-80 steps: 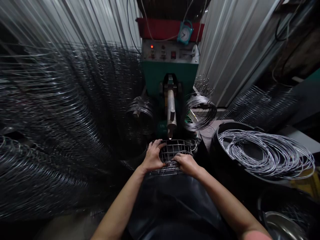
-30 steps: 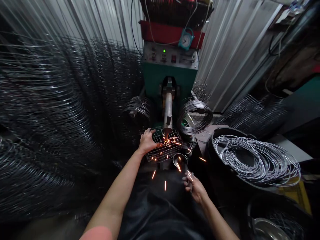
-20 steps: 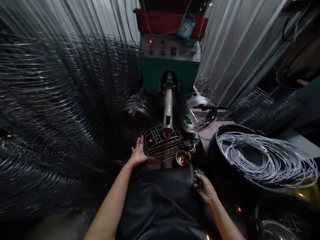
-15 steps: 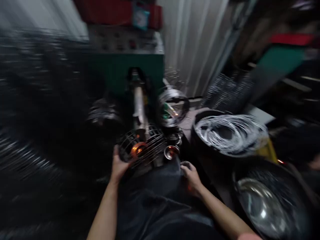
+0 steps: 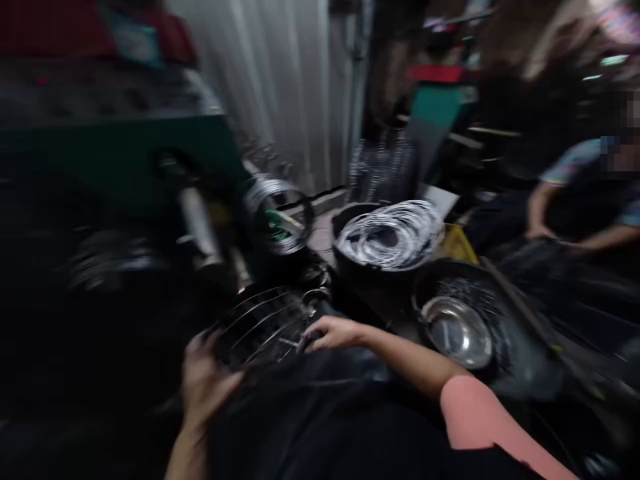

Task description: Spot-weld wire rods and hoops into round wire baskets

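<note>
A round wire basket point(image 5: 265, 320) of curved metal wires lies tilted over my dark-clothed lap. My left hand point(image 5: 203, 377) is at its left side, thumb pointing right along the near edge and fingers round the side; blur softens the grip. At the basket's right edge is my right hand point(image 5: 333, 333), its fingers curled together round something dark that I cannot make out. Just beyond it stand small round metal cups point(image 5: 316, 295). A pale bar point(image 5: 200, 223) juts from the green machine point(image 5: 125, 160) above the basket.
A coil of wire point(image 5: 280, 213) stands behind the cups. Right of it, a black tub point(image 5: 345, 257) holds loose wire rings point(image 5: 390, 233). Nearer is a basin point(image 5: 420, 280) with a shiny metal bowl point(image 5: 457, 333). Another person point(image 5: 575, 200) sits at the far right.
The view has swung right, bringing the other person in. My right hand has come to the basket's right edge. The orange glow on the metal parts is gone.
</note>
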### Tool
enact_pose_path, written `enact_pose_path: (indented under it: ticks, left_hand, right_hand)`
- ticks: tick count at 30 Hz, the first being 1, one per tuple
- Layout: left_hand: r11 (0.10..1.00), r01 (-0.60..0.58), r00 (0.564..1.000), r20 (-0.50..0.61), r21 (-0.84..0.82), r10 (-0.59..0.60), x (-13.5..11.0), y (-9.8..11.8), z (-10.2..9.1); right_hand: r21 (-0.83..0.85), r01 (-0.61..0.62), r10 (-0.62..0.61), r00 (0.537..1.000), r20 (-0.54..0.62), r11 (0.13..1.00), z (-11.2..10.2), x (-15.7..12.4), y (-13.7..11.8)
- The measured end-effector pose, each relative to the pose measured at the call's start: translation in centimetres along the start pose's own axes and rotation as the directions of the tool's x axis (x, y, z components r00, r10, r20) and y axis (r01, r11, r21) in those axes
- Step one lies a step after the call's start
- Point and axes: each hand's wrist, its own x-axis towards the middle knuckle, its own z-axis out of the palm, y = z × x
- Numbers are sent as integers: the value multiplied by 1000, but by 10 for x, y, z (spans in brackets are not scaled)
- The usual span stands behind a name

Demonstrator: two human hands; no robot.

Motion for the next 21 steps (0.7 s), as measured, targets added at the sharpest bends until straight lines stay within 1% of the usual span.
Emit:
enact_pose_path:
  ticks: [1, 2, 3, 4, 5, 7, 8, 9, 10, 11, 13, 15, 17, 21]
  left_hand:
    - [996, -39, 999, 35, 85, 36, 3, 7, 0]
    - [985, -70, 995, 75, 157, 59, 8, 14, 1]
    - [973, -86, 993, 94, 214, 67, 14, 20, 1]
    - [962, -83, 994, 89, 260, 62, 19, 25, 1]
    - [953, -81, 994, 96, 292, 55, 23, 30, 0]
    - [944, -63, 995, 93, 323, 35, 27, 35, -1]
    - [944, -56, 995, 94, 324, 27, 26, 36, -2]
    - [947, -50, 995, 95, 318, 21, 26, 35, -2]
    - [951, -45, 995, 96, 305, 16, 25, 34, -2]
    - [956, -42, 995, 101, 289, 13, 24, 31, -1]
    - [966, -26, 994, 111, 257, -2, 24, 25, 0]
    - [972, 4, 993, 114, 234, -31, 25, 20, 2]
    - [976, 32, 992, 111, 218, -58, 28, 15, 4]
    - [983, 36, 991, 117, 181, -58, 33, 4, 8]
  right_hand:
    - [-34, 10, -9, 999, 52, 999, -3, 12, -12]
    - [-95, 19, -12, 997, 72, 995, -6, 26, -22]
    - [-184, 24, -13, 998, 64, 983, -6, 41, -30]
    - [-299, 27, -18, 999, 33, 954, -5, 55, -37]
    - [-426, 28, -36, 999, -11, 904, -2, 67, -42]
    - [-650, 35, -111, 991, -77, 759, 6, 82, -49]
    - [-722, 48, -153, 985, -81, 690, 9, 86, -50]
    - [-766, 73, -187, 980, -62, 638, 10, 87, -49]
    - [-787, 111, -211, 977, -24, 607, 10, 87, -48]
    - [-789, 158, -228, 973, 22, 594, 9, 86, -45]
    - [-763, 261, -263, 957, 123, 591, 3, 83, -39]
    - [-733, 338, -303, 935, 187, 590, -3, 82, -33]
    - [-728, 362, -327, 924, 198, 582, -6, 86, -27]
    - [-739, 364, -374, 913, 163, 566, -5, 98, -19]
